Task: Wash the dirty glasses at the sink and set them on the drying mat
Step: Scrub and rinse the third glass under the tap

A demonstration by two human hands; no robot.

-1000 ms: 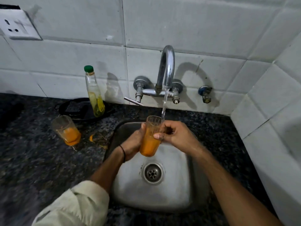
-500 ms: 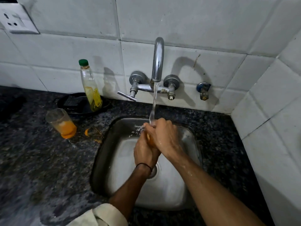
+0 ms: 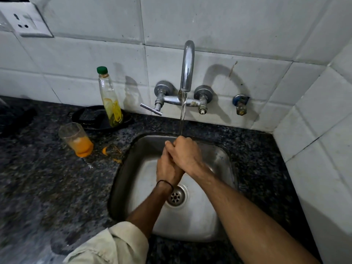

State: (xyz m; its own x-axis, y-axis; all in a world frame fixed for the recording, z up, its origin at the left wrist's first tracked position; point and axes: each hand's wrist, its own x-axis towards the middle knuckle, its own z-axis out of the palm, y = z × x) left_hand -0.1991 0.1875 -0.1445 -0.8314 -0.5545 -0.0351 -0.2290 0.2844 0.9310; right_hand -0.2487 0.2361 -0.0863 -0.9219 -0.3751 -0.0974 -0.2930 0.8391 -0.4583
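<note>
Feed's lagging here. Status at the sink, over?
Left hand and right hand clasped together under running tap; glass between them hidden. Second dirty glass waiting on counter. Nothing obstructing.

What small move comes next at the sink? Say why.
Probably keep both hands, left hand and right hand, clasped under the water stream and rub. The glass they were washing is hidden inside them; the second glass waits on the counter.

A clear bottle point(image 3: 110, 98) with a green cap was stood upright on a black round tray point(image 3: 91, 117) against the tiled wall. A white wall socket point(image 3: 25, 22) was mounted at the upper left. Orange residue point(image 3: 112, 152) was spread on the dark granite countertop point(image 3: 47, 187).
</note>
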